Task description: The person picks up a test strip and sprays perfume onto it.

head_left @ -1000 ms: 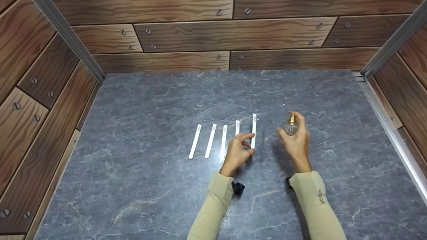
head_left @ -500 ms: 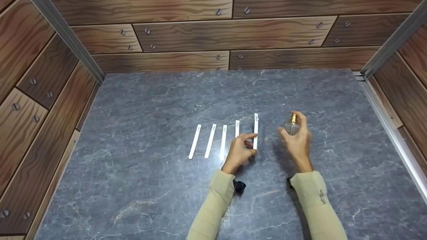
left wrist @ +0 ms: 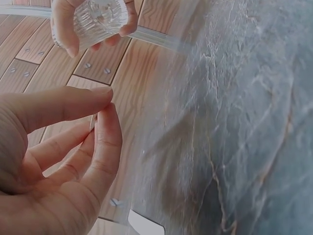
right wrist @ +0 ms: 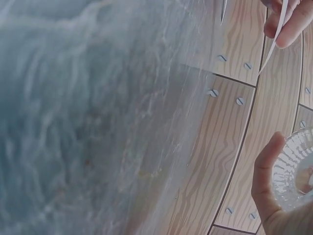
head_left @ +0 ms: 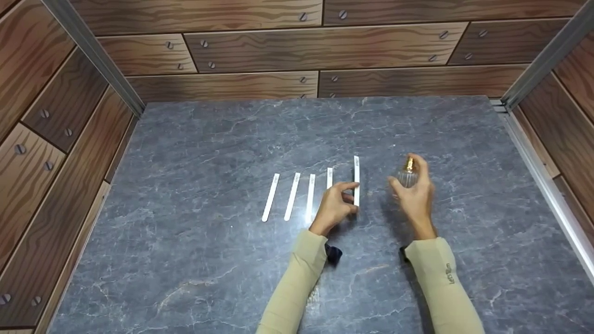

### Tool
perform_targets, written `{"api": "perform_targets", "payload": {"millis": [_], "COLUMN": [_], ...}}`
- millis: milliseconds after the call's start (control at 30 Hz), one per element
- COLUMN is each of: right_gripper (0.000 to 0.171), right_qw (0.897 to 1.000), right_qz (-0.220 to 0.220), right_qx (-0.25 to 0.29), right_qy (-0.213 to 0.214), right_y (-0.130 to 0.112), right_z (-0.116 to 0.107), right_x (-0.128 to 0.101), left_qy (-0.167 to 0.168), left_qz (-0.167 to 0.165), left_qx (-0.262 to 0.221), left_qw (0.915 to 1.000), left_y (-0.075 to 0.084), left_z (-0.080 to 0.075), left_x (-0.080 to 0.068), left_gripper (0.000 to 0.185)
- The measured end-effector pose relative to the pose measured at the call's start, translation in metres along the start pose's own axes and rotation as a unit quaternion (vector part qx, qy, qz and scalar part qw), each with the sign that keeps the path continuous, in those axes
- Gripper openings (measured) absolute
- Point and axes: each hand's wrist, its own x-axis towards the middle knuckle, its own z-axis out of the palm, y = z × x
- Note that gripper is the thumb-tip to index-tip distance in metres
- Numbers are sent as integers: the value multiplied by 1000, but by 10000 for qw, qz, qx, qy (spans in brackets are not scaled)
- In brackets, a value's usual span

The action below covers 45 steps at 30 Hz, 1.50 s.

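My left hand [head_left: 353, 197] pinches a white paper strip [head_left: 356, 178] between thumb and forefinger, holding it up off the grey marble tabletop [head_left: 209, 260]. In the left wrist view only the strip's thin edge [left wrist: 93, 122] shows between the fingertips [left wrist: 105, 105]. My right hand [head_left: 404, 170] grips a small ribbed clear glass bottle [head_left: 407, 179] with a gold sprayer, forefinger on top, just right of the strip. The bottle's base [left wrist: 100, 17] faces the left wrist camera. The right wrist view shows the bottle [right wrist: 293, 169] and the strip [right wrist: 274, 41].
Several more white strips lie side by side on the table left of my left hand, the leftmost [head_left: 270, 197], then one [head_left: 292, 196] and another [head_left: 310, 195]. Wood-patterned walls [head_left: 260, 46] with metal corner rails [head_left: 547, 60] enclose the table on three sides.
My left hand has raised the pinched strip slightly and turned it more upright. The right hand with the bottle has hardly moved.
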Motion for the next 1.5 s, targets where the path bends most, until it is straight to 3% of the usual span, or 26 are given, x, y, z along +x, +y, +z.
{"api": "perform_targets", "payload": {"millis": [400,733,1300,1500], "right_gripper": [62,61,62,63], "right_qw": [10000,9995,9995,9995], "right_qz": [14,236,318,272], "right_qx": [-24,174,53,111], "right_qy": [35,-92,74,106], "right_y": [1,0,2,2], "right_z": [-3,-4,-3,-4], "right_x": [1,0,0,0], "left_qy": [57,-32,76,242], "left_qz": [-117,-72,-206,-117], "left_qx": [59,615,-97,51], "left_qw": [9999,9981,9997,9996], "left_y": [-4,-6,-3,-3], "left_z": [5,2,10,14], "left_x": [14,34,45,50], "left_gripper": [59,54,29,22]}}
